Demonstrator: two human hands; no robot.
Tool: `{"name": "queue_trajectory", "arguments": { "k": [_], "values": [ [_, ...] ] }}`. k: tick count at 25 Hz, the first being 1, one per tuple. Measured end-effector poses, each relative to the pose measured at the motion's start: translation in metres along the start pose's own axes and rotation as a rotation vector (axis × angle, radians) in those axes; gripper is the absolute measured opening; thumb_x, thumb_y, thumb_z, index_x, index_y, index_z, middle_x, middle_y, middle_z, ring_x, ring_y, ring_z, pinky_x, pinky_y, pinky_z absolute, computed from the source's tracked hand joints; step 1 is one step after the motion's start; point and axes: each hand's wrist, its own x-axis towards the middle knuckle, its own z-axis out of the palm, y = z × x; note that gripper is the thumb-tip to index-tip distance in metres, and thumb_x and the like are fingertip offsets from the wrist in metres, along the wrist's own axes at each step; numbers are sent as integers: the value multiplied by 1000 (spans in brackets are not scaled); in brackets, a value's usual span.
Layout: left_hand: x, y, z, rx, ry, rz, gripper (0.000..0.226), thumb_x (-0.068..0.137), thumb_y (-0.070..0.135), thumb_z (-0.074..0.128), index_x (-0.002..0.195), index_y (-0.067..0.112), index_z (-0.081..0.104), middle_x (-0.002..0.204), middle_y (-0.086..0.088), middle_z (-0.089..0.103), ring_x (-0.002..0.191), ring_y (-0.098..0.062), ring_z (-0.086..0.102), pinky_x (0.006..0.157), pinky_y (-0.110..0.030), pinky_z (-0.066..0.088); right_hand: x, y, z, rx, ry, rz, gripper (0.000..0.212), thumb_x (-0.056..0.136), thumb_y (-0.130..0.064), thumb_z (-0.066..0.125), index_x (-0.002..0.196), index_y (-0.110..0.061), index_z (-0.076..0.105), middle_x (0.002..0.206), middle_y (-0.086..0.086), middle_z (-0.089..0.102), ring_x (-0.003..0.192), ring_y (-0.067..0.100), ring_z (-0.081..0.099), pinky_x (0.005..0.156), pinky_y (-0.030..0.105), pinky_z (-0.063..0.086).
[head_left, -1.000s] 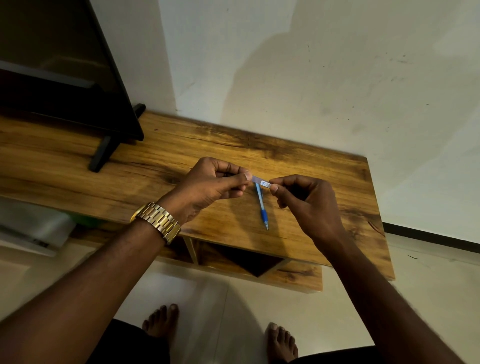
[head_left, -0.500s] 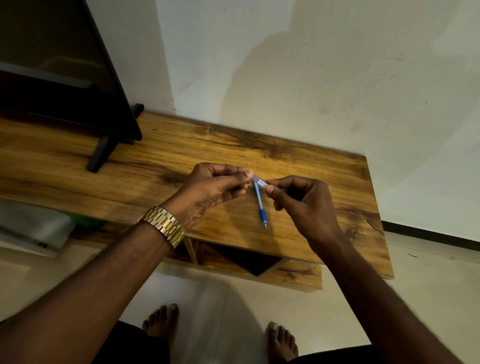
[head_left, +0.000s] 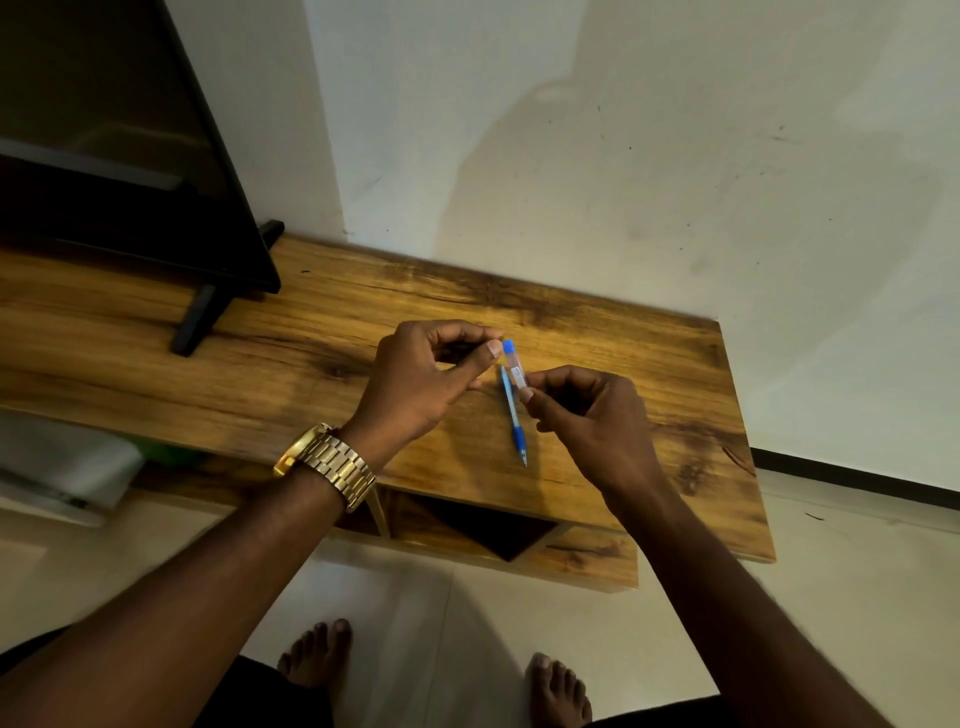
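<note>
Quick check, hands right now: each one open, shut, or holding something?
Left hand: fingers curled, nothing visibly held.
Right hand: pinches the clear blue-capped tube.

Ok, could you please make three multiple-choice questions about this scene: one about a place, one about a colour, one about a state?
1. Where does the pen lie?
A) on the floor
B) under the television
C) on the wooden table

2. What colour is the cap of the small tube?
A) blue
B) red
C) green

3. How is the small tube?
A) lying flat on the table
B) pinched by the right hand
C) standing in the shelf

Answers:
1 C, the pen rests on the tabletop.
2 A, the tube's top end is bright blue.
3 B, the right fingertips grip its lower end.
</note>
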Motion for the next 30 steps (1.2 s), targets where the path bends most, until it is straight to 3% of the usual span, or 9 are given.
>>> {"name": "queue_trajectory", "arguments": {
  "k": [2,5,8,11,14,17,21,26,30],
  "values": [
    [1,-7,-7,307,-2,51,38,104,40,72,138,24,75,126,11,78,117,-1,72,94,-32,64,6,7,-5,-18,99,59,12,95,-27,86,107,-27,86,92,-11,86,82,4,81,74,25,66],
    [0,-23,-14,793,-173,12,71,108,52,58,167,17,38,167,-7,47,155,-27,41,120,-42,43,18,24,-16,-81,219,172,10,94,-27,87,104,-27,85,82,-7,85,73,1,80,69,22,65],
    [-7,-40,-12,990,-282,-73,90,108,64,45,176,19,7,185,-4,5,171,-30,6,136,-53,18,27,40,-15,-170,252,220,12,92,-31,89,100,-24,84,76,-5,84,69,2,79,73,26,63],
    [-12,-55,-6,1058,-306,-57,88,108,68,34,176,23,-1,185,-1,-12,172,-28,-9,138,-56,4,29,47,-7,-334,228,163,8,91,-32,89,91,-26,84,71,-13,78,66,-6,72,67,11,52],
    [-16,-64,-3,1092,-255,-24,86,108,69,27,176,24,0,185,-1,-12,172,-27,-8,138,-54,3,28,49,-6,-451,212,89,11,94,-31,85,94,-21,86,80,-8,78,76,5,71,69,23,55],
    [-17,-71,-3,1101,-217,19,85,108,71,26,176,26,2,185,0,-11,172,-25,-7,138,-53,4,26,52,-15,-582,305,3,21,103,-30,73,113,-16,83,110,8,81,106,25,73,89,43,60],
    [-14,-72,-3,1109,-204,26,86,107,71,32,176,27,7,185,1,-5,172,-26,-2,138,-53,8,15,70,-28,-779,164,63,54,115,-40,48,166,-23,44,180,12,30,168,38,21,134,56,26],
    [-13,-65,1,1112,-239,-87,84,108,68,36,176,29,6,186,2,-5,172,-26,-4,137,-54,5,5,89,-25,-847,64,47,69,115,-57,19,176,-31,1,185,4,-11,171,28,-15,139,53,2],
    [-7,-40,39,958,47,-230,72,100,70,53,153,22,56,167,-11,45,156,-35,36,125,-50,33,7,90,-23,-844,73,50,69,114,-58,15,175,-31,-2,185,4,-12,171,28,-15,139,53,1]
  ]
}}
